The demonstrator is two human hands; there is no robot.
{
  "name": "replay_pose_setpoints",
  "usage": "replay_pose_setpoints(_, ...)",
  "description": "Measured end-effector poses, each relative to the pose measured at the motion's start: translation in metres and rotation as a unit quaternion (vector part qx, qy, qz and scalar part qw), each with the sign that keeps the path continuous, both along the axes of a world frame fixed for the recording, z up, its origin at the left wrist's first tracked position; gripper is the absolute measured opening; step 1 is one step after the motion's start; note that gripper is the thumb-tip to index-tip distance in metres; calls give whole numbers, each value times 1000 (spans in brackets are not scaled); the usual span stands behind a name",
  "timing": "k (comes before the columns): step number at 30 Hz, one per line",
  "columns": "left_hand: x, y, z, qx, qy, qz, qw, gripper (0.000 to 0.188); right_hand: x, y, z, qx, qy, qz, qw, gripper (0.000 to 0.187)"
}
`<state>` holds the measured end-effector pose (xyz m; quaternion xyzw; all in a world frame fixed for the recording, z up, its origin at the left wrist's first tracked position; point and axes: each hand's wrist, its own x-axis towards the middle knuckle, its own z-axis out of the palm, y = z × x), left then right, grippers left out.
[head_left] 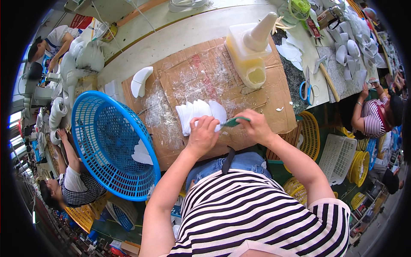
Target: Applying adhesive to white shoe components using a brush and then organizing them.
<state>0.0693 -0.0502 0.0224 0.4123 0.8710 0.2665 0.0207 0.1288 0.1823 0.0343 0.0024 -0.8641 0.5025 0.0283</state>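
Note:
On a glue-smeared cardboard sheet, several white curved cut pieces lie overlapped like a fan. My left hand holds down their near edge with bent fingers; its thumb is hidden. A green-handled brush is gripped in my right hand, its tip against the near right piece, beside my left fingers. The tip is too small to make out clearly. Apart from the fan, another white piece lies at the sheet's left edge. A translucent bottle with yellowish contents and a cone top stands behind my hands.
A big blue plastic basket with white pieces inside stands at left. Blue-handled scissors and a wooden-handled hammer lie on the right. Yellow baskets sit below the table. Other people work at both sides.

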Motion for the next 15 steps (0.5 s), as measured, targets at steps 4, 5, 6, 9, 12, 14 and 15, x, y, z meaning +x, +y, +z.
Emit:
replay_pose_setpoints(4,3,-1,-13,-74,74,-61,993,29,-8,-5,0,-56,-44,-109,991,10)
replay_pose_setpoints(5,1,0,-11,-79,70,-67,992,28,-8,-6,-1,-70,-33,-127,989,10)
replay_pose_setpoints(6,0,1,-8,-84,65,-73,992,26,-6,-5,-4,-84,-21,-143,986,10)
replay_pose_setpoints(9,-14,0,17,62,27,60,996,24,-9,0,-7,-131,0,-211,969,11)
replay_pose_setpoints(12,-41,-21,75,170,49,180,968,27,-15,1,-7,-145,9,-220,965,12)
replay_pose_setpoints(14,-59,-59,117,206,147,237,938,29,-14,-5,-2,-128,3,-188,974,12)
replay_pose_setpoints(15,-67,-82,129,229,179,282,914,29,-13,-7,-5,-130,-3,-173,976,11)
